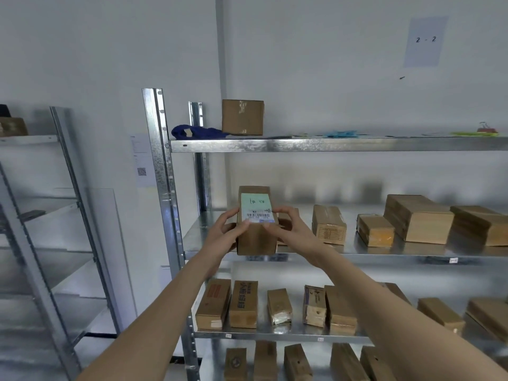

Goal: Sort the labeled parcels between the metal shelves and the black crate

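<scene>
You face a plain pale wall (316,64) that fills the upper half of the frame. At upper right a sheet of paper (424,41) marked "2 - 2" hangs on it. At centre left, a smaller notice (141,160) with a QR code is stuck beside a corner. Light is soft and even — no window shows.

"2 - 2" — wall sheet (424,41)

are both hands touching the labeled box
Touching. The head view shows the left hand and right hand gripping the box on either side, thumbs on its label.
</scene>
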